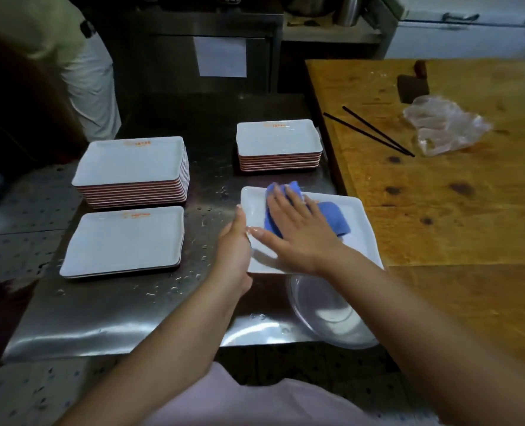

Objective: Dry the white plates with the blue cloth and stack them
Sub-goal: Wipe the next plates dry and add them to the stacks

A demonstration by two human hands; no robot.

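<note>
A white rectangular plate [359, 229] is held tilted above the wet steel table [132, 315]. My left hand [235, 247] grips its left edge. On the plate lies a folded blue cloth [332, 218], and my right hand [292, 229] presses flat on it with straight fingers. Three stacks of white plates stand on the table: a tall one [132, 172] at the back left, a low one [124, 241] in front of it, and a third [279, 145] at the back right.
A clear bowl [325, 315] sits at the table's front edge under the held plate. To the right is a wooden board [458, 192] with black chopsticks [375, 133], a plastic glove [439, 124] and a cleaver [413, 84]. Another person [80, 63] stands at the back left.
</note>
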